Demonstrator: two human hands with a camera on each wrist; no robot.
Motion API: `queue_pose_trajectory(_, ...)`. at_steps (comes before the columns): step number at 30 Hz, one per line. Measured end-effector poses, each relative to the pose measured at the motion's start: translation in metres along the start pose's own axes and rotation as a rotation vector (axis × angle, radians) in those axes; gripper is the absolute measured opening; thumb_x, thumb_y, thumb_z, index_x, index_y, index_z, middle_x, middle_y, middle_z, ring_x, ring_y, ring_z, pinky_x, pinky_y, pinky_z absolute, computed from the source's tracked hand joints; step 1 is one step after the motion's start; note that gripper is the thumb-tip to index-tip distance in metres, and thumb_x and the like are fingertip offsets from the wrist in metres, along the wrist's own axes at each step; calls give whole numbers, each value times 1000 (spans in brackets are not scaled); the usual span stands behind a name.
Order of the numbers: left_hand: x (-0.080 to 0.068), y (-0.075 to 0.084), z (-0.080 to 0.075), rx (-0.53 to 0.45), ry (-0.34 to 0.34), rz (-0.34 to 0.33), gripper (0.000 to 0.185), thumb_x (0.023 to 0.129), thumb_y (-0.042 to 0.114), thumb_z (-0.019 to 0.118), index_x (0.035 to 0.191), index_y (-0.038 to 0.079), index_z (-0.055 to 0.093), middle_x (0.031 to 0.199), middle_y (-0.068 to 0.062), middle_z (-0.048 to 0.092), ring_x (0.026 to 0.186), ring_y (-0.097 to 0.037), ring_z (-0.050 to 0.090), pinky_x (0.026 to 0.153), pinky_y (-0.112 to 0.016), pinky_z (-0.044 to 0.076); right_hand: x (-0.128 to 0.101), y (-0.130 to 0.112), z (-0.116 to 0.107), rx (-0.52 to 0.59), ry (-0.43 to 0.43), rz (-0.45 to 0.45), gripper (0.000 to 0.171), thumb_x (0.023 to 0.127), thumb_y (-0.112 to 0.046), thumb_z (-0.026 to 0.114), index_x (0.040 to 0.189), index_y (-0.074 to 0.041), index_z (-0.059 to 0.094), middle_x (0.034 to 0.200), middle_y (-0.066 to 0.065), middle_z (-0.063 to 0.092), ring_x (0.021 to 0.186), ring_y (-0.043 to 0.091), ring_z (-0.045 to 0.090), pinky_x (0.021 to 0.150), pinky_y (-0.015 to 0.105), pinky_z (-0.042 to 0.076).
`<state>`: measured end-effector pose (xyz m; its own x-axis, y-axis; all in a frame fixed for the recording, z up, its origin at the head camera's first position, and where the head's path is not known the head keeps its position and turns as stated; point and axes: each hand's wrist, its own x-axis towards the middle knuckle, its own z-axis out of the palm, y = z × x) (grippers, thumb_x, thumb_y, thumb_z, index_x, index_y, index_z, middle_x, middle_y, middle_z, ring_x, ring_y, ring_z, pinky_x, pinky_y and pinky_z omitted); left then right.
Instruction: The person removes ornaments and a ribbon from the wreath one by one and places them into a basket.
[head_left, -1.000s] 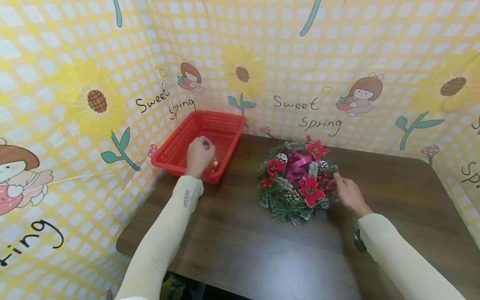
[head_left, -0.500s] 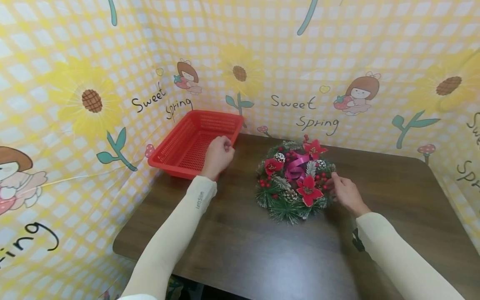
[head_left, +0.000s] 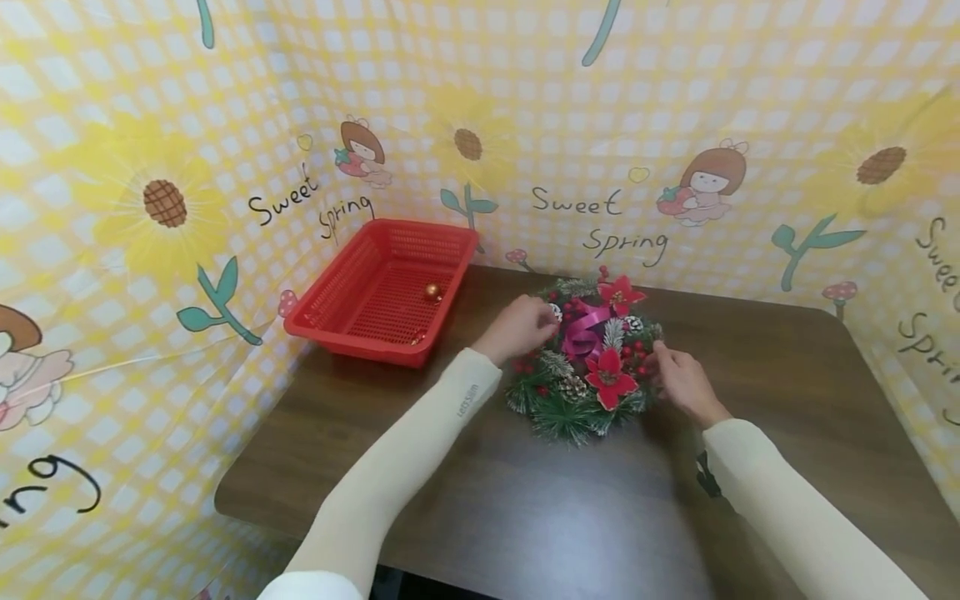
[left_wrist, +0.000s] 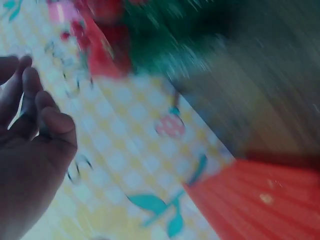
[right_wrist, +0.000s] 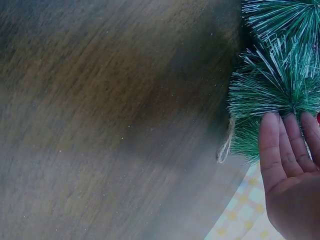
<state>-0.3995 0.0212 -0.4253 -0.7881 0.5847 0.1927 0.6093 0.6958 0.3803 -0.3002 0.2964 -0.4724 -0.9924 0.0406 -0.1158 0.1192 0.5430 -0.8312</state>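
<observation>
A Christmas wreath (head_left: 572, 426) of green, frosted needles lies on the brown table, dressed with red flowers, berries, pine cones and a purple ribbon. My right hand (head_left: 686, 383) holds its right edge, thumb above and fingers lower down. In the right wrist view the fingers (right_wrist: 270, 145) reach into the needles. My left hand (head_left: 517, 327) is over the wreath's upper left side, beside a white-tipped pine cone, fingers bent and thumb close to the fingertips. The left wrist view is blurred, and I cannot tell whether something small is pinched there.
A red plastic basket (head_left: 352, 346) stands at the back left, with a gold ball (head_left: 432, 291) and smaller shiny pieces inside. A yellow checked cloth (head_left: 480, 75) hangs along the back and left. A twine loop (right_wrist: 225, 145) sticks out from the wreath's edge.
My left hand has moved right, from above the red basket to the wreath's left side, uncovering the gold ball. My right hand stays at the wreath's right edge.
</observation>
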Motion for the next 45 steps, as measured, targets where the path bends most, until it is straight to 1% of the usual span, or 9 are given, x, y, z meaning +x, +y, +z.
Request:
queue_pose_trajectory(4, 10, 22, 21, 75, -106, -26, 12, 90, 21, 64, 85, 14, 73, 78, 5, 64, 77, -12, 55, 74, -27, 45, 0, -2, 2, 4, -12, 7, 69, 99, -53, 23, 121, 4, 54, 113, 23, 59, 96, 35, 58, 76, 43, 51)
queue_pose_trajectory(7, 15, 35, 33, 140, -143, -69, 21, 90, 24, 64, 72, 14, 71, 66, 6, 61, 67, -13, 54, 65, -28, 45, 0, -2, 3, -2, -7, 6, 69, 100, -53, 23, 121, 4, 54, 112, 23, 59, 95, 34, 58, 76, 44, 51)
queue_pose_trajectory(9, 17, 43, 40, 180, -139, -119, 25, 89, 26, 64, 67, 15, 67, 61, 5, 59, 61, -14, 53, 58, -30, 44, 2, -2, 4, -7, -1, -1, 69, 99, -53, 23, 120, 4, 55, 112, 23, 59, 94, 34, 58, 75, 44, 51)
queue_pose_trajectory(15, 22, 54, 51, 275, -94, -244, 19, 88, 27, 65, 72, 16, 65, 73, 1, 63, 65, -16, 58, 53, -35, 48, 4, -2, 7, 6, 9, -5, 73, 97, -58, 24, 120, 3, 55, 110, 22, 59, 93, 32, 58, 74, 43, 51)
queue_pose_trajectory(21, 25, 55, 59, 253, -126, -274, 15, 89, 19, 62, 74, 16, 63, 80, 1, 65, 70, -15, 60, 55, -35, 49, 4, -4, 10, 18, -4, 15, 69, 98, -57, 26, 122, 1, 55, 111, 21, 59, 95, 33, 57, 79, 45, 50)
queue_pose_trajectory(26, 24, 57, 62, 243, -103, -281, 15, 89, 20, 61, 74, 16, 63, 80, 1, 65, 69, -16, 60, 55, -36, 50, 5, -5, 11, 12, -8, 8, 67, 98, -55, 26, 122, 1, 55, 111, 20, 59, 96, 33, 57, 79, 45, 50)
queue_pose_trajectory(31, 25, 59, 48, 149, -62, -303, 15, 89, 23, 60, 77, 16, 61, 76, 1, 61, 63, -15, 57, 52, -34, 47, 5, -5, 9, 9, -1, -1, 72, 97, -59, 25, 122, 1, 55, 111, 20, 59, 95, 33, 57, 78, 44, 50)
queue_pose_trajectory(38, 29, 49, 6, 58, 39, -235, 13, 95, 23, 54, 86, 14, 58, 80, 1, 57, 71, -15, 55, 64, -31, 45, 2, 0, 6, -24, 1, -16, 68, 99, -54, 24, 122, 3, 55, 110, 22, 60, 93, 34, 58, 74, 39, 51)
queue_pose_trajectory(45, 25, 44, -34, -76, 96, -221, 19, 98, 25, 50, 84, 13, 54, 75, -2, 55, 64, -18, 51, 59, -31, 41, 0, 5, 2, -37, 26, -34, 72, 99, -55, 24, 121, 5, 55, 109, 25, 60, 93, 37, 59, 68, 38, 51)
